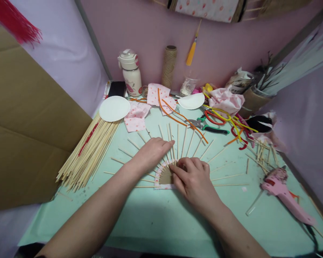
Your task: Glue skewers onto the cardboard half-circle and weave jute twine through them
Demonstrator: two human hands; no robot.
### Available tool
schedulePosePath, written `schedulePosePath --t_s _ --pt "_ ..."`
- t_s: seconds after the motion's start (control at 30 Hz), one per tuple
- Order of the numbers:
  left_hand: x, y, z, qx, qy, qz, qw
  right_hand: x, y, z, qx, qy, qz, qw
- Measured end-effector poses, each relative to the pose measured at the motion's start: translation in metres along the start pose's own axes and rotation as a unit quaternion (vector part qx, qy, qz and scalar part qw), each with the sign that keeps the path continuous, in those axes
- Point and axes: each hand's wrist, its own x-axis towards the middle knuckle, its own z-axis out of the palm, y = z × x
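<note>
Take the clock face as centred on the half-round card base (165, 178) with its pink patterned rim, twelve pointing to the wall; the base lies flat on the pale green table (150, 225) in front of you, and thin sticks (178, 141) fan out from it, from nine round to three. Your left hand (155, 148) lies over the sticks between eleven and twelve, fingers close together and slightly bent, tips at the near-upright ones; whether they pinch a stick, I cannot tell. Your right hand (193, 173) covers the three o'clock part of the base; its fingers are bent, the index fingertip set at the inner stick ends near twelve; whether thumb and finger grip anything is hidden. At ten you have a thick bundle of sticks (99, 143), beside a tall brown cardboard sheet (29, 118); at eleven, a white disc (114, 108) overlaps the bundle's far end; at twelve, a twine spool (169, 68) stands upright by the wall; around half past one lie green-and-black pliers (215, 129); just past three, a pink glue gun (288, 200) rests on its side.
</note>
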Motion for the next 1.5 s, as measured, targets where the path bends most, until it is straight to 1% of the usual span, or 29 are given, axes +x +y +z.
schedulePosePath --t_s 0.37,0.53,0.7,0.93,1.13,1.27,1.4,1.5 --pt "-0.001 0.003 -0.004 0.006 0.004 0.0 1.0 0.002 -0.002 -0.001 -0.021 0.012 -0.003 1.0" --pt "-0.002 0.004 -0.007 0.027 -0.008 -0.013 1.0 0.002 -0.003 -0.001 -0.012 0.006 0.005 1.0" --pt "-0.004 0.007 -0.008 0.039 -0.008 -0.024 0.999 0.002 -0.003 -0.001 -0.01 0.004 0.005 1.0" --pt "-0.006 0.021 -0.016 0.051 -0.018 -0.05 0.997 0.001 -0.002 0.0 -0.008 0.004 0.008 1.0" --pt "-0.015 0.036 -0.019 0.029 -0.022 -0.058 0.998 0.002 -0.003 -0.001 -0.008 0.003 0.008 1.0" --pt "-0.02 0.034 -0.018 0.006 -0.015 -0.069 0.997 0.002 -0.004 -0.002 -0.008 -0.002 0.011 1.0" --pt "-0.021 0.029 -0.014 -0.005 -0.02 -0.043 0.999 0.001 -0.004 -0.001 -0.008 -0.004 0.016 1.0" --pt "-0.022 0.027 -0.009 -0.013 -0.022 -0.04 0.999 0.001 -0.004 -0.001 -0.01 -0.005 0.016 1.0"
